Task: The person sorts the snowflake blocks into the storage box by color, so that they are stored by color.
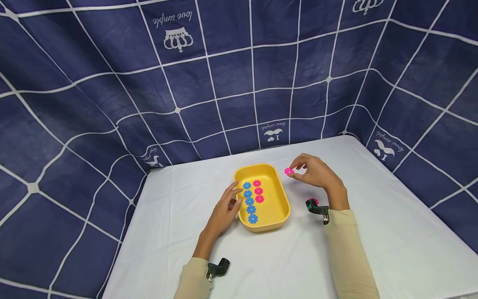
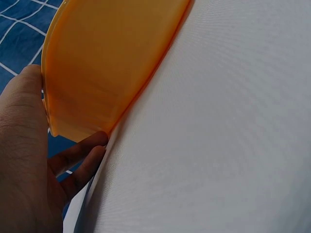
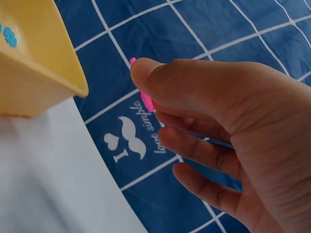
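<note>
In the head view, a yellow tray [image 1: 279, 198] holds a column of several blue snowflake discs [image 1: 249, 202] and a column of three pink ones [image 1: 258, 191]. My left hand [image 1: 224, 209] holds the tray's left side, some fingers over the rim. In the left wrist view, two fingertips [image 2: 99, 141] touch the low outer wall. To the right of the tray and above the table, my right hand [image 1: 315, 171] pinches a pink snowflake disc [image 1: 288, 171] between thumb and forefinger. The right wrist view shows that disc [image 3: 146, 101] nearly edge-on, partly behind the thumb.
One more pink disc [image 1: 315, 200] lies on the white tablecloth [image 1: 276, 261], partly hidden behind the right wrist's camera [image 1: 316, 207]. A dark blue curtain with white lines [image 1: 231, 74] stands around the table's back and sides.
</note>
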{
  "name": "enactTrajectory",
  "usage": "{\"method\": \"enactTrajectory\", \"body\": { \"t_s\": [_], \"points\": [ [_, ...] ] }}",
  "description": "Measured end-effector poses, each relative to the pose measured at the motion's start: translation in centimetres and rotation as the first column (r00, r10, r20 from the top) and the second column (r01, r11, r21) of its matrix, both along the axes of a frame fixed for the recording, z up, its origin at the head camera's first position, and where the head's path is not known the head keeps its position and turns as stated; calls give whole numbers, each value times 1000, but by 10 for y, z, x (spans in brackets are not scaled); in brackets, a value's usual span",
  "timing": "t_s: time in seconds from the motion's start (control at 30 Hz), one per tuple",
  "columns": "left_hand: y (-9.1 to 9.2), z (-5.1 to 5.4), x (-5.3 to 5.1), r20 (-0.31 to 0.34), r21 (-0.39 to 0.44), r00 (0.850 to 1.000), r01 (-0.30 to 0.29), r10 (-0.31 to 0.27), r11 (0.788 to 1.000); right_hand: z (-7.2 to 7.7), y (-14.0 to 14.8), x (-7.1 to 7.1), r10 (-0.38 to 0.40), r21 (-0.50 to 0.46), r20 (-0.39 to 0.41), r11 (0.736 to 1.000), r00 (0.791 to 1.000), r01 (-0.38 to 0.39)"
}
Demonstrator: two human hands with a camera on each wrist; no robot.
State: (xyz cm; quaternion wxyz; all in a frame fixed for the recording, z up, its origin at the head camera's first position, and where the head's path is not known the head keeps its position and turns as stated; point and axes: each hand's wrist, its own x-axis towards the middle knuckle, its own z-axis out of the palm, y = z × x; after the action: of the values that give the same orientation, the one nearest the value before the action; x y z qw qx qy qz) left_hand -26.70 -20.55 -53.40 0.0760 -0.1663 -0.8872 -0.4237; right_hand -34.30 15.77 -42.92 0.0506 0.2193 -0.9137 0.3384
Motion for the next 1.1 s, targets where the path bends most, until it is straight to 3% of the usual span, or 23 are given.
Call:
{"method": "enactTrajectory", "body": {
  "t_s": [1.1],
  "points": [
    [0, 2, 2, 16, -8, 1000, 7, -7, 1000, 3, -61, -5, 117, 42, 12, 992, 993, -117]
  ]
}}
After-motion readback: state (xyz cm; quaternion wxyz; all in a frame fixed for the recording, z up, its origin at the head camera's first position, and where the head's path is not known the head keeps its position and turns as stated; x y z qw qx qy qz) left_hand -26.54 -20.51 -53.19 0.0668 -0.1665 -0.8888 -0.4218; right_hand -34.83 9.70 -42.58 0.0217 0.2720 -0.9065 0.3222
